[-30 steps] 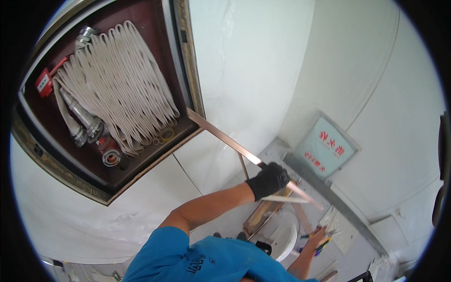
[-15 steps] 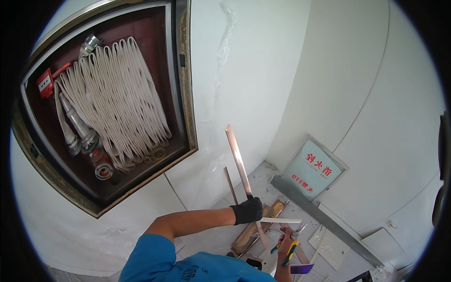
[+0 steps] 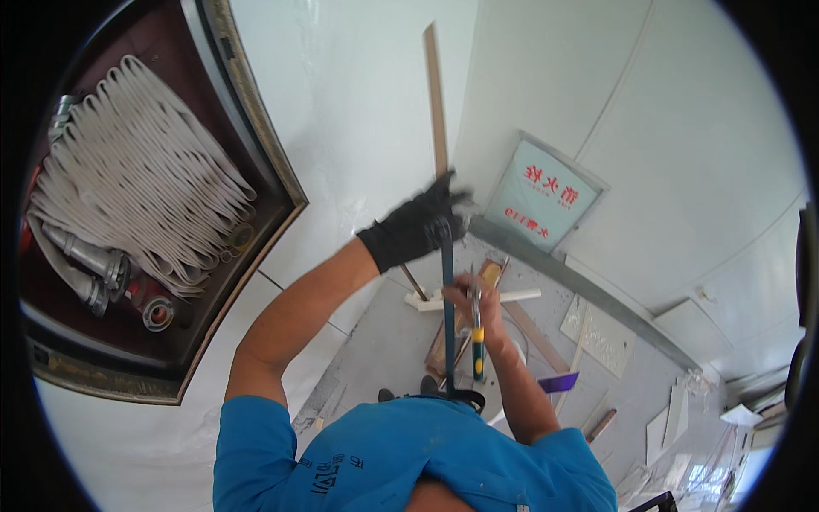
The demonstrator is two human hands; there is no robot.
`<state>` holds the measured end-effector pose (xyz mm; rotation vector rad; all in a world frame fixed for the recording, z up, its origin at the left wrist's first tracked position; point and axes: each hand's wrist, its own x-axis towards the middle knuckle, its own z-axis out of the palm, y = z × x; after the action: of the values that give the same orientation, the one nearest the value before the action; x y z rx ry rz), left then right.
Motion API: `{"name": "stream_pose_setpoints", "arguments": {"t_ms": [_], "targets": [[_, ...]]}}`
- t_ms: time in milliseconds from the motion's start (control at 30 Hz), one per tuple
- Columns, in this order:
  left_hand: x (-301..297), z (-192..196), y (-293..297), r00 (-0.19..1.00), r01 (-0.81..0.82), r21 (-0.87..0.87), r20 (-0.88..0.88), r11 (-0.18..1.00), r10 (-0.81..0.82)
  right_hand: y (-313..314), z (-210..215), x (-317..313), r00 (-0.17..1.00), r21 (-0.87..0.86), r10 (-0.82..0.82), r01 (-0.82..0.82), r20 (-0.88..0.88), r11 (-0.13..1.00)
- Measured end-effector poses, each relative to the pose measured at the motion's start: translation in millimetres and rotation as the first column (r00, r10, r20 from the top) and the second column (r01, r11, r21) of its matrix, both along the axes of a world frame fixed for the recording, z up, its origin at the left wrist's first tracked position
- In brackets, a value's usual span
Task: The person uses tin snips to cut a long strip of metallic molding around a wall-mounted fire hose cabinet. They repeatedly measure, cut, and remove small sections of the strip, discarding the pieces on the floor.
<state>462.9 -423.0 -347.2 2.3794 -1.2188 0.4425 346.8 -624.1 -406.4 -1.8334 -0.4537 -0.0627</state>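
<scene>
- While the gloved left hand (image 3: pixel 415 229) grips a long strip (image 3: pixel 436 102) standing upright at frame centre, the bare right hand (image 3: pixel 476 300) just below is closed on pliers (image 3: pixel 477 341).
- Step, as I judge it: steadying the strip against the wall.
- Any next move calls for a firm left grip and careful pliers aim.
- Hose cabinet (image 3: pixel 145 213) at left.
</scene>
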Motion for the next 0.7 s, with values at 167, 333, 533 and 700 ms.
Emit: {"name": "stream_pose_setpoints", "arguments": {"t_ms": [167,333,533,700], "targets": [[-44,20,-15,0.899,-0.434,-0.591,-0.327,0.680,0.291,9,59,45,0.982,0.365,-0.144,0.179,-0.121,0.913],[-87,-53,-33,0.215,-0.537,-0.563,-0.812,0.628,-0.543,24,89,58,0.957,0.451,-0.153,0.253,-0.246,0.856],[-81,-43,-11,0.412,-0.606,-0.617,-0.784,0.502,-0.465,-2,35,37,0.911,-0.047,-0.413,0.412,-0.020,0.910],[-90,-26,-37,0.445,-0.524,-0.642,-0.766,0.559,-0.463,-4,22,24,0.821,-0.352,-0.486,0.569,0.300,0.743]]}}
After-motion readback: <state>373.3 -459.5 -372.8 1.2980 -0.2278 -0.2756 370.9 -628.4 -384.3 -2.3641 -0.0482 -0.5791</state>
